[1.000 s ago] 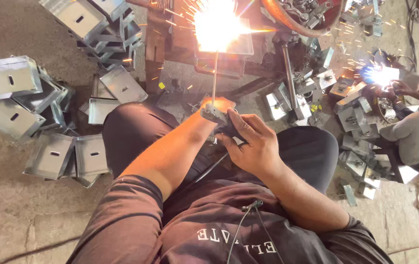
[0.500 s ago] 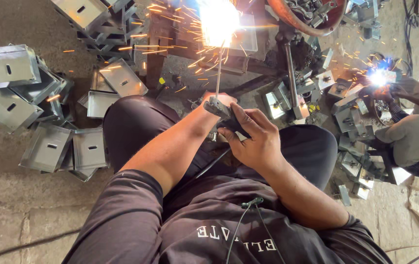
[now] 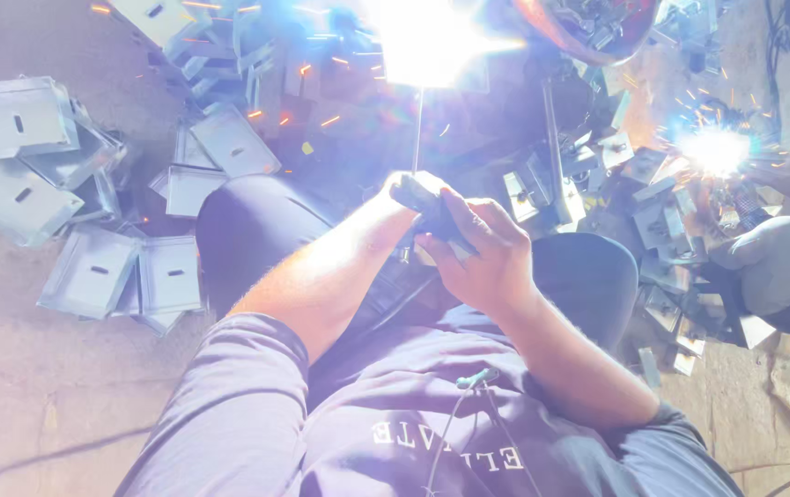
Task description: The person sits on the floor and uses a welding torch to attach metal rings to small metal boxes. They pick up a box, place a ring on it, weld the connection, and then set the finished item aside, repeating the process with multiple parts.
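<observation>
Right hand (image 3: 482,258) is closed around the dark electrode holder (image 3: 427,210), fingers wrapped over its grip above the person's lap. Left hand (image 3: 411,189) meets the holder from the other side; its grip is washed out by glare and cannot be judged. The welding rod (image 3: 418,129) runs up from the holder into the bright arc (image 3: 427,41), both forearms converging, elbows bent.
</observation>
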`<state>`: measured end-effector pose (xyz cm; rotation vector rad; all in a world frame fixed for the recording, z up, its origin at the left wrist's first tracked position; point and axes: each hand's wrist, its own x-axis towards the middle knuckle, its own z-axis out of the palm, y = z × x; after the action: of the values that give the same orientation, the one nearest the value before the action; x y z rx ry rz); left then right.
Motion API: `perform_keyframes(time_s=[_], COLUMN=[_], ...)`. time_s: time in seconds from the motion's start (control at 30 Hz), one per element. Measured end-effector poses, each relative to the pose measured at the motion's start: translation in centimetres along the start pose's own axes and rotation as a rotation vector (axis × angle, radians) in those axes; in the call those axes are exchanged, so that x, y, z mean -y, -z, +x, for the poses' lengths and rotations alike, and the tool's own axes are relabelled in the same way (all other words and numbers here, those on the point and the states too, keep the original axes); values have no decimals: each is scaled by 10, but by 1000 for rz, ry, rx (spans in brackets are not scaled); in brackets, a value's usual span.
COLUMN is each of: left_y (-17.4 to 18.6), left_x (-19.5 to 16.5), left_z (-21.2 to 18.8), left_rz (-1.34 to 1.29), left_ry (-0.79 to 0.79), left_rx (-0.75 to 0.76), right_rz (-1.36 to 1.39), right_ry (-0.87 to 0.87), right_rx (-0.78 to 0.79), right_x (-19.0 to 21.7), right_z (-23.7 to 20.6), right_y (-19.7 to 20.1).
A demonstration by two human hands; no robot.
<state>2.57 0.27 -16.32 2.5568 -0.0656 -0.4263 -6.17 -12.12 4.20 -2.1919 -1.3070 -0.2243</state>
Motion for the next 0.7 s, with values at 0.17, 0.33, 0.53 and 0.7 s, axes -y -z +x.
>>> perform_keyframes(time_s=[0.17,0.33,0.53,0.7], left_y=[0,3,4,4], left_x=[2,1,0,-1], left_z=[1,5,6,8], left_rz=[0,0,-8,-9], left_ry=[-3,-4,-12,-12], left_rx=[-3,0,4,9], right_rz=[41,9,3,-13], right_ry=[-1,-10,6,-23], right_rx=[-7,1,-21,-6], right_x=[1,-4,-10,-9], right_z=[-4,-4,-3,-4], right_y=[1,-1,-2,-2])
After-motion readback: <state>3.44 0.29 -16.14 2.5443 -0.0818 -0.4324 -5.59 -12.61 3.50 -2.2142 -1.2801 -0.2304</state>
